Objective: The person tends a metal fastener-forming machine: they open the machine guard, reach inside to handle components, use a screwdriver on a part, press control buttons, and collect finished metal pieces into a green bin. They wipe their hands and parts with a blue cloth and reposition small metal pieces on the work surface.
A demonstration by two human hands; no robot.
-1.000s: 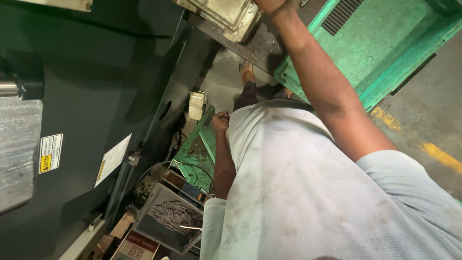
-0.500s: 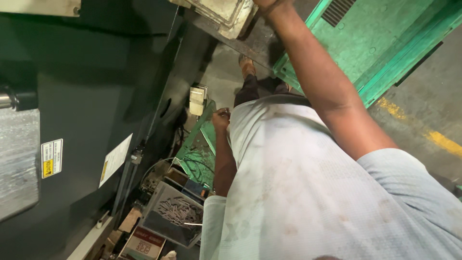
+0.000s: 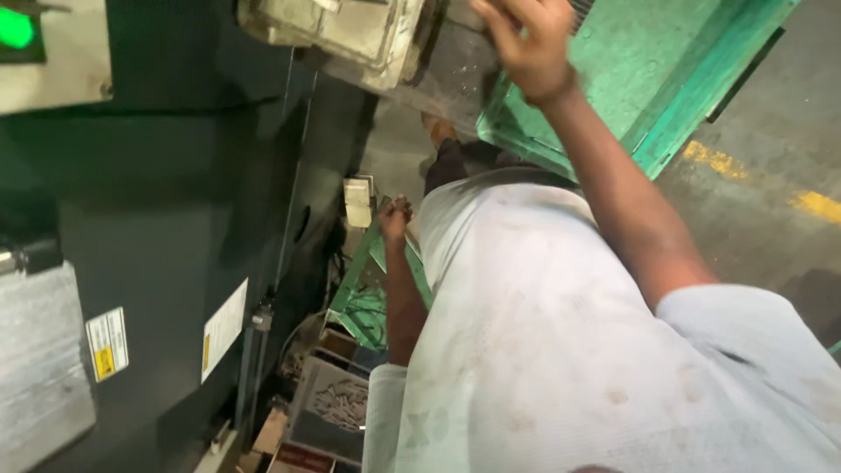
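I look down along my own body in a stained white T-shirt [image 3: 561, 350]. My right hand [image 3: 528, 42] is raised at the top of the view, blurred, fingers spread and slightly curled with nothing seen in them. It is just right of a grimy cream-coloured machine housing [image 3: 350, 35] and in front of a green metal frame [image 3: 648, 79]. My left hand [image 3: 394, 215] hangs at my side with the fingers curled in, holding nothing visible, next to a small pale box [image 3: 357, 201]. My shoe [image 3: 436, 131] shows beyond it.
A dark machine cabinet [image 3: 175, 228] with warning labels fills the left side, a green lamp [image 3: 16, 26] lit at its top corner. Below lie a grey bin of small metal parts [image 3: 337, 407], a green rack [image 3: 368, 298] and cardboard. A yellow line [image 3: 762, 180] marks the concrete floor.
My right hand has come down from above the frame's top edge into view, away from the cream housing. The camera has tilted a little; my left hand stays at my side.
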